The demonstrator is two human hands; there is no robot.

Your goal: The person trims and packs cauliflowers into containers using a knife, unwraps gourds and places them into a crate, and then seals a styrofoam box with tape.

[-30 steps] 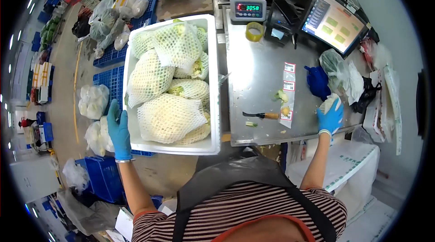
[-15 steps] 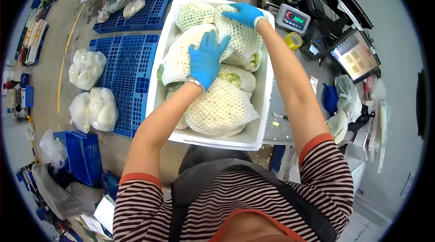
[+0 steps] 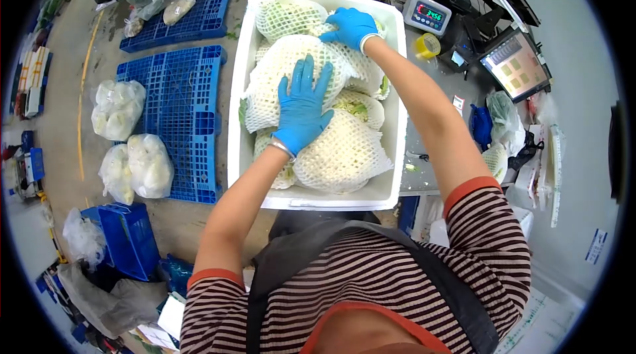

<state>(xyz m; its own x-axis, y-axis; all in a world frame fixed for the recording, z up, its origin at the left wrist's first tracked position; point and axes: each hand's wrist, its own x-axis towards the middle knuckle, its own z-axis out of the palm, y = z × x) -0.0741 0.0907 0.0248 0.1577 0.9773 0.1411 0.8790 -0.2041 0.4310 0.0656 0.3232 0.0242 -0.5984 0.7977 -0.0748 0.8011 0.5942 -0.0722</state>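
Note:
A white foam box is filled with cauliflowers in pale foam netting. My left hand, in a blue glove, lies flat with spread fingers on the large netted cauliflower at the middle left. My right hand, also blue-gloved, rests over a netted cauliflower at the upper right, thumb apart from the bent fingers; its grip is partly hidden. Another cauliflower fills the near end, and one more netted head sits in the far left corner.
Right of the box are a scale display, yellow tape and a touchscreen on the grey table. Blue pallets lie on the floor at left, with bagged produce beside them. A blue crate stands nearer.
My right hand has shifted down and left, its fingers more bent. My left hand stays on the same cauliflower, turned slightly. The scale digits differ, and the whole view has shifted a little.

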